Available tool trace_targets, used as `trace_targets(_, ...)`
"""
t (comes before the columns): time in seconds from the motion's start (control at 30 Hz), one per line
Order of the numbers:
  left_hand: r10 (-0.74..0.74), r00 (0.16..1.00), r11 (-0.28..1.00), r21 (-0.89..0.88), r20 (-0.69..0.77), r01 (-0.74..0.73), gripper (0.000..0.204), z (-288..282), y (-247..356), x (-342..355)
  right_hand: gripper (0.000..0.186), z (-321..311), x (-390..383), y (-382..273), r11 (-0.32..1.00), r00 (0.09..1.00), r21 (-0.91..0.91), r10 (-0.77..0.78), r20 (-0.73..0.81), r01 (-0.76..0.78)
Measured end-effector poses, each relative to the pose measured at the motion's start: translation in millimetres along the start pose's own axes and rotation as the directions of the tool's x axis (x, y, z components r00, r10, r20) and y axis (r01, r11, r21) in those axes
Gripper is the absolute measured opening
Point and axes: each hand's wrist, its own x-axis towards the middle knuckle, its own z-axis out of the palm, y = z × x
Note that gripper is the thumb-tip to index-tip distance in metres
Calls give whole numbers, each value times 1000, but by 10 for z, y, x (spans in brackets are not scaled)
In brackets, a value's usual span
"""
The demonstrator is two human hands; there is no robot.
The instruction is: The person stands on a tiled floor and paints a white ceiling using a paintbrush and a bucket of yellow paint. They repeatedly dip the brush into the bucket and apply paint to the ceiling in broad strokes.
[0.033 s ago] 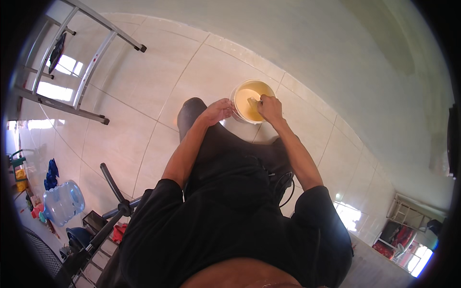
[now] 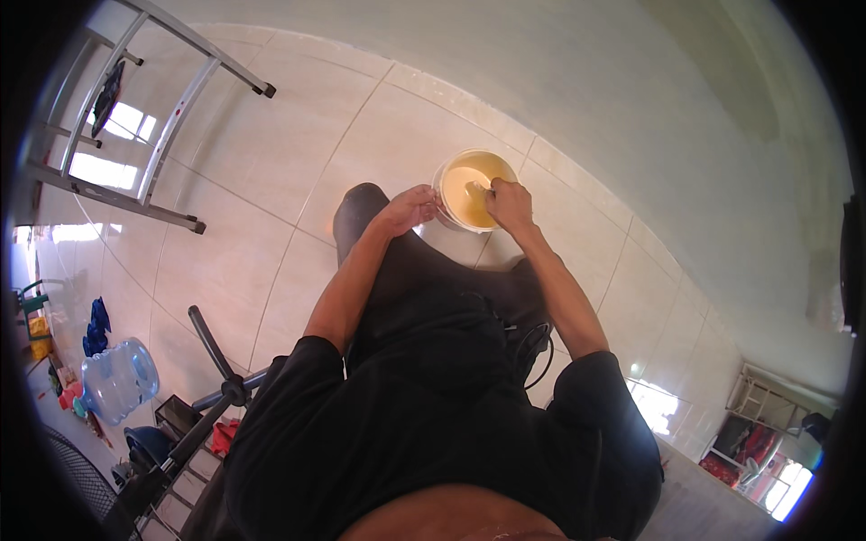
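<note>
I am looking down from the head view at a pale round bucket, which is standing on the tiled floor just beyond the person's knees, near the foot of the wall. Yellow liquid is filling part of it. I am seeing the right hand reaching over the bucket's right side, its fingers closing around a pale tool that is dipping toward the liquid; I cannot tell its exact kind. The left hand is resting at the bucket's left side, half curling, fingertips at the rim; whether it is actually gripping there, I cannot tell. Well off to the left, a metal ladder is standing on the tiles, and lower down a clear blue water bottle is lying near a dark blue cloth.
</note>
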Motion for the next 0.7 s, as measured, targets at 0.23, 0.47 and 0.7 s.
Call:
trace_targets(0.23, -2, 1000, 1000, 2, -11, 2, 17, 39, 67, 70, 15, -194, -113, 72, 988, 972, -34, -154, -175, 151)
trace_targets(0.47, -15, 998, 1000, -8, 57, 15, 12, -36, 77, 73, 17, -278, -261, 57, 1000, 981, -6, 18, -195, -19)
trace_targets(0.7, -2, 1000, 1000, -22, 28, 3, 16, -46, 55, 70, 19, -283, -202, 65, 720, 947, 616, 263, 184, -320)
